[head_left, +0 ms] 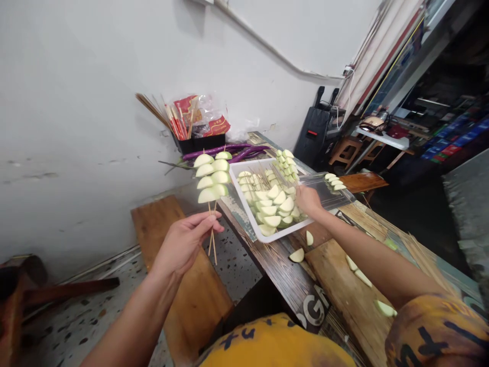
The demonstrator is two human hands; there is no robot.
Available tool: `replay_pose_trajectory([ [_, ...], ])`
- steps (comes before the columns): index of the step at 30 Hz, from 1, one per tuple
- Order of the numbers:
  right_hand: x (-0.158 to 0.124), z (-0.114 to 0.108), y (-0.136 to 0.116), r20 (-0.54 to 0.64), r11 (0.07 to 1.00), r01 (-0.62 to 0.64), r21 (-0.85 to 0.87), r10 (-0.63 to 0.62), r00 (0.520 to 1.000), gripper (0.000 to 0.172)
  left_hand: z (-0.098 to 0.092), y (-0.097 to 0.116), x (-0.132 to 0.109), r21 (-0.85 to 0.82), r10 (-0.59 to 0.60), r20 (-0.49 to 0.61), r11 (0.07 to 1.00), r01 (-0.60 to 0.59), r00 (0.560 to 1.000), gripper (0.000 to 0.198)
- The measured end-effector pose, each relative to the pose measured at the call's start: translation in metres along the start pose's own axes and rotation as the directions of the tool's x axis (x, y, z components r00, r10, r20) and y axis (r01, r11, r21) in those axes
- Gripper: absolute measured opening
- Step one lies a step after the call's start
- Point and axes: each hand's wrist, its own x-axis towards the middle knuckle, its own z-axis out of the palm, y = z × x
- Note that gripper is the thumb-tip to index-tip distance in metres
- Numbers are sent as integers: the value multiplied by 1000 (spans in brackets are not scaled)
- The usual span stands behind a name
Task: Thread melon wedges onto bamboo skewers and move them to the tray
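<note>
My left hand (191, 239) pinches the bare lower ends of two crossing wooden skewers (213, 239), held upright left of the table. White half-moon vegetable slices with pale green skin (210, 178) are threaded on their upper parts. My right hand (308, 200) is closed at the right side of a white tray (244, 216). Above its fingers rises another bunch of threaded slices (286, 165), whose sticks run down into the hand. In the tray lie several skewers with slices (273, 204), their bare sticks pointing to the back.
Loose slices (297, 255) lie before the tray and on a wooden cutting board (328, 270). A clear lid (317, 186) with slices sits right of the tray. Behind are purple eggplants (229, 150) and a black box (202, 143) of sticks. A wooden bench (194, 306) stands at left.
</note>
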Motion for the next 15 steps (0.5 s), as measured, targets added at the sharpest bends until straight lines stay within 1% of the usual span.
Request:
replay_pose_trajectory([
  [2,0,-1,1,22,1000,5,-13,-4,1000,36,1,-1,0,-4,0,2,1000,0,1000,33],
  [5,2,-2,-3,96,999,28,-40,-24,995,30,2,-1,1,3,-2,8,1000,2,1000,33],
  [10,9,-11,-11,213,993,83,-85,-63,975,31,4,1,-1,17,11,16,1000,-11,1000,30],
  [12,11,-17,-12,237,989,106,-107,-78,968,31,5,3,-2,8,10,17,1000,-10,1000,31],
  [15,11,-26,-11,238,980,140,-142,-104,966,32,5,5,-4,7,1,5,1000,-1,1000,35],
])
